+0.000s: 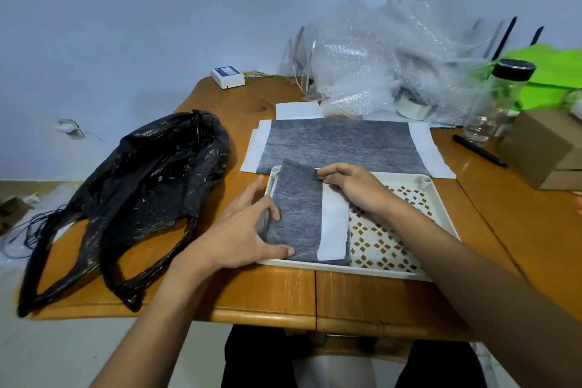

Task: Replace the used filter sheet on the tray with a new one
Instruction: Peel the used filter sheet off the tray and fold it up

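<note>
A person seated at a wooden tabletop (pixel 277 290) works over a white tray (pixel 441 217) whose floor is a cut-out lattice, bare across its right half. Folded on the tray's left half lies a grey filter sheet (pixel 299 208) with a white edge strip turned up on top. The left hand (pixel 242 230) has its grip spread, thumb and fingers pressing the sheet's left edge at the tray's rim. The right hand (pixel 352 186) pinches the fold's far corner between thumb and fingertips. Just beyond the tray, flat on the tabletop, lies a second grey sheet (pixel 343 138) bordered in white, opened out full. To the left, a crumpled black plastic bag (pixel 141 186) sprawls with its handles toward the near edge; what it holds cannot be told. At the far right stand a clear jar (pixel 497 98) with a black lid, which looks empty, and a cardboard box (pixel 541 148), closed, beside a heap of bubble wrap (pixel 387 66).
</note>
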### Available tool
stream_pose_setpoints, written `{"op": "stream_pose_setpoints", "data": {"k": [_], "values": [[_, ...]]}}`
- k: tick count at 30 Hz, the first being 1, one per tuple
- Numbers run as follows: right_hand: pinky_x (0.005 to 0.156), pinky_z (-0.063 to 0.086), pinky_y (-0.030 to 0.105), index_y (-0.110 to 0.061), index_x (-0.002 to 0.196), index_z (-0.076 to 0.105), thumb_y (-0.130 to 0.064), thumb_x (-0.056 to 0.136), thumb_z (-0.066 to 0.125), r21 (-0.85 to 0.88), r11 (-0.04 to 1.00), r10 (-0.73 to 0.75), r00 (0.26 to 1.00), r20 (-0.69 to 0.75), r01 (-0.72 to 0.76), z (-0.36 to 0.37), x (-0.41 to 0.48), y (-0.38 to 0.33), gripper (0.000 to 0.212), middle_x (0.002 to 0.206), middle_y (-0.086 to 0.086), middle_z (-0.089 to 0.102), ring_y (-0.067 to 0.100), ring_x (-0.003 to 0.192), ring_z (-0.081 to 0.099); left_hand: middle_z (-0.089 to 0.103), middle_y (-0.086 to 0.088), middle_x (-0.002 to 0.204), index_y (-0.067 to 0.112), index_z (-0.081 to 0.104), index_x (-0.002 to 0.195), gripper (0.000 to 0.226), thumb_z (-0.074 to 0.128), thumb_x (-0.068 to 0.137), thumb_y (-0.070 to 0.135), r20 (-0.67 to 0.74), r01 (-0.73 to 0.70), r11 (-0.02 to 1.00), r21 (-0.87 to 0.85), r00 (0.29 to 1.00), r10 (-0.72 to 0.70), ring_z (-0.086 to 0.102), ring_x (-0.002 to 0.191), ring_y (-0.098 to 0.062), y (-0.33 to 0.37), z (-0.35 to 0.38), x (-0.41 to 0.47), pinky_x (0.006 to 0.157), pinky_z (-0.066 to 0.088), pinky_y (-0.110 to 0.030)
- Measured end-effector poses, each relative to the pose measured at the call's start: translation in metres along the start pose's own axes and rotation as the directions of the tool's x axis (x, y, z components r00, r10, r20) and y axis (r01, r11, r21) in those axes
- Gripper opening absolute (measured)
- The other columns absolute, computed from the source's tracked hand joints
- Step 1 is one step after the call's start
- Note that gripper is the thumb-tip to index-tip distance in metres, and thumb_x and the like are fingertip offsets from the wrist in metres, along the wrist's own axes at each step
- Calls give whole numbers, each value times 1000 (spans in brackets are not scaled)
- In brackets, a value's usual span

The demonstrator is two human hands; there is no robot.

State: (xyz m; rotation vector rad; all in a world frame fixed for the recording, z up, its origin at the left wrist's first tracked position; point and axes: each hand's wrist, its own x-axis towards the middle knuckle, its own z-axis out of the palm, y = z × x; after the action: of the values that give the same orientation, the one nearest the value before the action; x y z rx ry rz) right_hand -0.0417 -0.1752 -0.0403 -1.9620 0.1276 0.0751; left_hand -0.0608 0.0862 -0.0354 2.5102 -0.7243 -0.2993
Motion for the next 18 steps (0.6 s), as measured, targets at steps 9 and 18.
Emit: {"op": "stream_pose_setpoints", "data": {"k": [9, 18], "values": [[81, 56, 40, -5, 89, 72, -30, 96, 52, -541, 839, -118, 949, -291, -61, -26, -13, -7, 33, 88, 11, 74, 27, 84, 68, 37, 24, 157, 49, 57, 133, 59, 60, 76, 64, -27, -112, 993, -34, 993, 111, 25, 147, -1, 5, 24, 15, 124, 21, -48], [55, 27, 31, -18, 68, 45, -22, 84, 61, -173, 968, 158, 977, -141, -181, -17, -10, -8, 23, 49, -4, 33, 14, 41, 30, 37, 25, 154, 47, 57, 134, 63, 58, 75, 68, -54, -135, 990, -38, 990, 133, 26, 145, 0, -1, 30, 18, 123, 23, -44]]}}
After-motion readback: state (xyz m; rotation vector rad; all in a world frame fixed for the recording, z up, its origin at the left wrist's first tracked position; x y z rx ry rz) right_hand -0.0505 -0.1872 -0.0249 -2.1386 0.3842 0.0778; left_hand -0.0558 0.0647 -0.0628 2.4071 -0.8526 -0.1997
